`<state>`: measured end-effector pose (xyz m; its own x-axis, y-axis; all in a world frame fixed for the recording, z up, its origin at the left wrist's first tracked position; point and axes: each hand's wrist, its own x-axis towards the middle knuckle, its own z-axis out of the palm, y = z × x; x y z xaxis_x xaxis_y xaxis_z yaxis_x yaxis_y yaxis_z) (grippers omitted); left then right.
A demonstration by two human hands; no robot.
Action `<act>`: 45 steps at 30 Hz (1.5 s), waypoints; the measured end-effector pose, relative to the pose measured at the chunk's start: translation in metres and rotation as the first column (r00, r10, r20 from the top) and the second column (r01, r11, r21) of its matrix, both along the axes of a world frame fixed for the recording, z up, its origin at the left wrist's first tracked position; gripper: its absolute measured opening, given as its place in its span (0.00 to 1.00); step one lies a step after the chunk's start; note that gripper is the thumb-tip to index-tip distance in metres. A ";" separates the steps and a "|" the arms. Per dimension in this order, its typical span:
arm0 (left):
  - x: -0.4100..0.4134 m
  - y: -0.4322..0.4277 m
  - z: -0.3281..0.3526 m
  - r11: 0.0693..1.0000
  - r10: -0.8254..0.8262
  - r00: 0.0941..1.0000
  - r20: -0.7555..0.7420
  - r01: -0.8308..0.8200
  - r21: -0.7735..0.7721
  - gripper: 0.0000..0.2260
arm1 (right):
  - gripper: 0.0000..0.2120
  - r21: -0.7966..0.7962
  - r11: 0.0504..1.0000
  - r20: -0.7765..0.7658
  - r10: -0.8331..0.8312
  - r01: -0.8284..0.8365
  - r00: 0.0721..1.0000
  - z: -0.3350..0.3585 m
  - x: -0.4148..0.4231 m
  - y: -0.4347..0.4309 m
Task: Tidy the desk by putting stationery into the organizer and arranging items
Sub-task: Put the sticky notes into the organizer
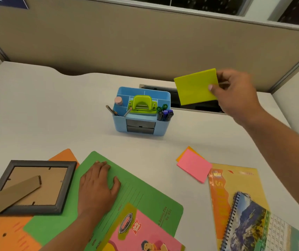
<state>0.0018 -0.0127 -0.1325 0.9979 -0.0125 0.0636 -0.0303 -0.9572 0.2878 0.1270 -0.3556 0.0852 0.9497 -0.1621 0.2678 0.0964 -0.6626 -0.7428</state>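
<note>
White desk (54, 109) with wavy back edge and cable slot (190, 104), beige cubicle partition (127, 37) behind, dark window (199, 4) above, blue sign (5, 1) top-left.

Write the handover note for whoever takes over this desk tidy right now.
Right hand: holds the yellow-green sticky pad in the air, right of and behind the blue organizer.
Left hand: flat on the green folder, holding nothing.
Done: pens, hole punch already in the organizer.
Left: stow the held pad and the pink pad lying on an orange pad; arrange folders, picture frame, spiral notebook.
</note>
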 end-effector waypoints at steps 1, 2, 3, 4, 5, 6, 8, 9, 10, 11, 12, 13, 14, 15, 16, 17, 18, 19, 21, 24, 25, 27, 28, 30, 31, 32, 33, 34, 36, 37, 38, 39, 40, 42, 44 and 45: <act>0.000 0.000 0.000 1.000 0.000 1.000 -0.003 0.000 -0.001 0.22 | 0.11 -0.080 0.997 0.016 0.019 -0.018 1.000 0.003 0.014 0.003; 0.000 0.000 0.000 1.000 -0.001 1.000 -0.004 0.001 -0.004 0.22 | 0.11 -0.161 0.987 0.032 0.033 -0.028 0.999 0.005 0.028 0.007; 0.000 0.001 0.000 1.000 -0.001 1.000 -0.004 0.001 -0.007 0.22 | 0.12 -0.236 0.971 0.048 0.046 -0.034 0.998 0.004 0.041 0.012; 0.000 0.001 0.000 1.000 -0.001 1.000 -0.004 0.001 -0.010 0.22 | 0.13 -0.302 0.952 0.063 0.062 -0.040 0.996 0.003 0.052 0.017; 0.000 0.001 0.000 1.000 -0.002 1.000 -0.001 0.002 -0.012 0.22 | 0.13 -0.356 0.933 0.072 0.078 -0.048 0.994 0.001 0.063 0.023; 0.001 0.001 0.000 1.000 -0.003 1.000 0.001 0.003 -0.014 0.22 | 0.14 -0.395 0.917 0.074 0.094 -0.057 0.993 -0.001 0.071 0.029; 0.002 0.001 0.000 1.000 -0.004 1.000 -0.001 0.004 -0.016 0.21 | 0.13 -0.441 0.894 0.058 0.114 -0.077 0.992 -0.006 0.087 0.040; 0.002 0.001 0.000 1.000 -0.002 1.000 -0.003 0.002 -0.016 0.21 | 0.12 -0.455 0.886 0.043 0.120 -0.087 0.992 -0.009 0.095 0.046; 0.003 0.002 -0.001 1.000 0.000 1.000 -0.005 0.000 -0.015 0.21 | 0.12 -0.464 0.880 0.029 0.128 -0.100 0.991 -0.013 0.102 0.050; 0.004 0.002 -0.001 1.000 0.003 1.000 -0.010 -0.003 -0.015 0.21 | 0.12 -0.472 0.874 0.013 0.138 -0.115 0.990 -0.016 0.109 0.055; 0.004 0.002 -0.001 1.000 0.002 1.000 -0.014 -0.002 -0.013 0.21 | 0.11 -0.482 0.867 -0.004 0.143 -0.127 0.990 -0.019 0.115 0.058; 0.004 0.002 -0.001 1.000 -0.002 1.000 -0.017 0.002 -0.010 0.21 | 0.11 -0.488 0.862 -0.027 0.147 -0.141 0.989 -0.022 0.119 0.061; 0.004 0.003 -0.002 1.000 -0.002 1.000 -0.019 0.002 -0.007 0.21 | 0.11 -0.485 0.860 -0.057 0.152 -0.160 0.987 -0.026 0.124 0.064; 0.004 0.003 -0.002 1.000 -0.001 1.000 -0.020 0.001 -0.005 0.21 | 0.11 -0.482 0.858 -0.088 0.153 -0.177 0.984 -0.031 0.127 0.067; 0.004 0.003 -0.002 1.000 0.000 1.000 -0.022 0.000 -0.003 0.21 | 0.11 -0.486 0.853 -0.116 0.151 -0.188 0.982 -0.035 0.130 0.070; 0.004 0.004 -0.003 1.000 0.000 1.000 -0.026 0.000 0.000 0.21 | 0.11 -0.497 0.845 -0.141 0.144 -0.196 0.980 -0.040 0.132 0.072; 0.004 0.004 -0.003 1.000 0.000 1.000 -0.029 0.000 0.000 0.21 | 0.11 -0.512 0.836 -0.163 0.134 -0.200 0.977 -0.045 0.132 0.074; 0.005 0.003 -0.003 1.000 0.000 1.000 -0.030 -0.001 -0.001 0.21 | 0.12 -0.531 0.823 -0.184 0.122 -0.203 0.975 -0.050 0.133 0.075; 0.005 0.003 -0.004 1.000 0.003 1.000 -0.030 -0.003 -0.004 0.21 | 0.12 -0.566 0.796 -0.221 0.103 -0.214 0.970 -0.059 0.133 0.075; 0.005 0.002 -0.004 1.000 0.006 1.000 -0.031 -0.006 -0.001 0.21 | 0.13 -0.568 0.779 -0.283 0.118 -0.265 0.952 -0.070 0.135 0.076; 0.005 0.003 -0.004 1.000 0.007 0.999 -0.032 -0.007 0.001 0.21 | 0.13 -0.560 0.775 -0.309 0.132 -0.293 0.942 -0.072 0.136 0.077; 0.005 0.003 -0.004 1.000 0.010 1.000 -0.029 -0.010 -0.003 0.21 | 0.14 -0.538 0.766 -0.363 0.167 -0.352 0.917 -0.077 0.139 0.077; 0.005 0.002 -0.004 1.000 0.011 1.000 -0.026 -0.011 -0.005 0.21 | 0.14 -0.529 0.761 -0.385 0.181 -0.377 0.905 -0.078 0.140 0.076; 0.005 0.002 -0.004 1.000 0.013 1.000 -0.022 -0.013 -0.007 0.21 | 0.15 -0.517 0.750 -0.418 0.200 -0.413 0.886 -0.081 0.141 0.076; 0.005 0.002 -0.004 1.000 0.013 1.000 -0.020 -0.013 -0.007 0.21 | 0.15 -0.512 0.746 -0.429 0.208 -0.426 0.879 -0.081 0.141 0.075; 0.005 0.002 -0.005 1.000 0.011 1.000 -0.018 -0.011 -0.007 0.21 | 0.15 -0.507 0.743 -0.435 0.219 -0.438 0.874 -0.082 0.140 0.075; 0.005 0.003 -0.005 1.000 0.010 1.000 -0.016 -0.010 -0.009 0.21 | 0.15 -0.499 0.744 -0.439 0.225 -0.444 0.870 -0.082 0.139 0.074; 0.005 0.003 -0.005 1.000 0.012 1.000 -0.013 -0.012 -0.009 0.21 | 0.15 -0.487 0.753 -0.437 0.229 -0.442 0.870 -0.082 0.137 0.073; 0.005 0.003 -0.004 1.000 0.016 1.000 -0.013 -0.016 -0.009 0.21 | 0.14 -0.461 0.784 -0.417 0.223 -0.417 0.881 -0.080 0.134 0.071; 0.005 0.003 -0.004 1.000 0.016 1.000 -0.015 -0.016 -0.010 0.21 | 0.13 -0.454 0.800 -0.397 0.212 -0.392 0.893 -0.079 0.132 0.069; 0.005 0.002 -0.004 1.000 0.016 1.000 -0.016 -0.016 -0.010 0.21 | 0.11 -0.453 0.819 -0.363 0.191 -0.352 0.912 -0.078 0.129 0.066; 0.005 0.001 -0.003 1.000 0.018 1.000 -0.017 -0.018 -0.009 0.21 | 0.10 -0.446 0.846 -0.316 0.159 -0.294 0.935 -0.076 0.127 0.063; 0.006 0.001 -0.003 1.000 0.022 1.000 -0.017 -0.022 -0.007 0.21 | 0.09 -0.422 0.878 -0.263 0.122 -0.227 0.957 -0.074 0.123 0.060; 0.006 0.001 -0.003 1.000 0.027 1.000 -0.012 -0.027 -0.005 0.21 | 0.07 -0.345 0.933 -0.170 0.046 -0.103 0.984 -0.066 0.112 0.055; 0.006 0.002 -0.002 0.999 0.033 0.999 0.009 -0.033 -0.017 0.21 | 0.05 -0.255 0.967 -0.104 -0.023 -0.004 0.994 -0.059 0.095 0.048; 0.008 0.002 -0.002 0.999 0.032 0.999 0.020 -0.031 -0.023 0.21 | 0.04 -0.203 0.978 -0.084 -0.063 0.045 0.994 -0.058 0.085 0.043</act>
<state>0.0094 -0.0102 -0.1342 0.9963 0.0208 0.0835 -0.0060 -0.9509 0.3093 0.2118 -0.3130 0.0272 0.9627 -0.1654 0.2140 -0.0046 -0.8011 -0.5985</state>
